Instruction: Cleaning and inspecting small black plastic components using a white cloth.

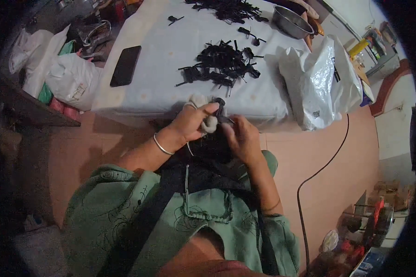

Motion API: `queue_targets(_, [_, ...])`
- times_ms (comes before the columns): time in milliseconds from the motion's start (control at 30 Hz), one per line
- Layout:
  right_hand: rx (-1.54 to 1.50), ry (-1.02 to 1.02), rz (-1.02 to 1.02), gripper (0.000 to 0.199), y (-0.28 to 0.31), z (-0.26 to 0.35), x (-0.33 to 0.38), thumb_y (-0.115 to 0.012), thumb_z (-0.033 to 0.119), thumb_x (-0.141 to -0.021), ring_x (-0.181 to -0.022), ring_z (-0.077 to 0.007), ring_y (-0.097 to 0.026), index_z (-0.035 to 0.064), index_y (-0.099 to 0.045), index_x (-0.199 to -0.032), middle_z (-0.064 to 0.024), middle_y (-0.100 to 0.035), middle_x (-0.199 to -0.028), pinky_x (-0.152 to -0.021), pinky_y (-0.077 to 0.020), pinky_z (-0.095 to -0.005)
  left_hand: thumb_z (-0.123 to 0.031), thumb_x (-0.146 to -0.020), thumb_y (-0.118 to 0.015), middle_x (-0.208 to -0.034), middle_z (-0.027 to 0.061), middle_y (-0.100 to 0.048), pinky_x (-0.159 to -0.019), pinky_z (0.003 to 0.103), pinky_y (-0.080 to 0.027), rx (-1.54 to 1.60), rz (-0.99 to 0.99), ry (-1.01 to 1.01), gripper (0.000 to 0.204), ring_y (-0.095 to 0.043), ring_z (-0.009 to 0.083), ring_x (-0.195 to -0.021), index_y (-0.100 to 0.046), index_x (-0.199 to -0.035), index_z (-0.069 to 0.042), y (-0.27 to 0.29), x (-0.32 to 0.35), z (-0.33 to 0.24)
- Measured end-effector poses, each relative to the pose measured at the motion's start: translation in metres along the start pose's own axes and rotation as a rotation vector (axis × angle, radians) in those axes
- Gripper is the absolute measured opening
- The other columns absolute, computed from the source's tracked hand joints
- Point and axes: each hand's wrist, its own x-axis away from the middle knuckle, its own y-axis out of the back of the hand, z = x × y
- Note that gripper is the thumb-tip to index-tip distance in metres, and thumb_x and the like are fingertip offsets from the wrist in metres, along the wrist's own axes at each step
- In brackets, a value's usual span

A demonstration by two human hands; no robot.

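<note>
Close to the near edge of the white-covered table, my left hand point(189, 122) grips a small black piece point(220, 104) between thumb and fingers. Pale wrappings point(210, 124) cover some of its fingertips, and a silver bangle is on that wrist. My right hand point(244, 138) is closed at the lower right side of the same piece, pinching what looks like its thin end; the exact grip is partly hidden. Just beyond the hands lies a pile of similar black pieces point(224, 64) with short thin stems. Their exact kind is unclear.
Farther back on the table point(157, 99) are another black heap point(231, 10) and a metal bowl point(292, 22). A dark phone point(125, 66) lies left. A white plastic bag point(309, 83) stands right. Stuffed bags point(71, 76) sit far left; a black cable point(316, 174) crosses the floor.
</note>
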Motion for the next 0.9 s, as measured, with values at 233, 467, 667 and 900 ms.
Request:
queue_targets(233, [-0.146, -0.273, -0.135, 0.021, -0.009, 0.004, -0.010, -0.062, 0.018, -0.079, -0.065, -0.0347, -0.058, 0.0000, -0.052, -0.075, -0.0182, -0.059, -0.073, -0.052, -0.0444, -0.0344, -0.007, -0.084, -0.052, -0.075, -0.0008, -0.054, -0.049, 0.020, -0.042, -0.930, -0.177, -0.424, 0.017, -0.049, 0.0050, -0.058, -0.052, -0.100, -0.002, -0.033, 0.018, 0.001])
queue_targets(467, [-0.392, -0.258, 0.078, 0.022, -0.004, -0.003, -0.002, -0.052, 0.018, -0.087, -0.058, -0.0111, -0.045, -0.0021, -0.055, -0.077, -0.0136, -0.052, -0.062, -0.055, -0.0410, -0.0283, -0.007, -0.080, -0.054, -0.077, -0.0003, -0.054, -0.049, 0.020, -0.043, -0.968, -0.195, -0.304, 0.028, -0.048, 0.0049, -0.056, -0.049, -0.107, -0.003, -0.040, 0.026, -0.001])
queue_targets(667, [-0.410, -0.247, 0.134, 0.027, -0.013, -0.005, 0.003, -0.043, 0.020, -0.093, -0.064, -0.0050, -0.039, 0.0001, -0.052, -0.077, 0.0044, -0.047, -0.067, -0.056, -0.0358, -0.0209, -0.008, -0.081, -0.055, -0.078, -0.0005, -0.055, -0.048, 0.020, -0.043, -1.026, -0.245, -0.368, 0.028, -0.050, 0.0050, -0.056, -0.049, -0.108, -0.002, -0.046, 0.030, 0.004])
queue_targets(900, [-0.485, -0.357, 0.176, 0.028, -0.012, -0.006, 0.006, -0.043, 0.022, -0.093, -0.063, -0.0040, -0.041, 0.0002, -0.055, -0.080, 0.0044, -0.050, -0.068, -0.055, -0.0364, -0.0208, -0.010, -0.081, -0.052, -0.068, 0.0042, -0.055, -0.051, 0.029, -0.044, -1.016, -0.245, -0.326, 0.021, -0.054, 0.0136, -0.056, -0.052, -0.098, 0.000, -0.050, 0.033, 0.002])
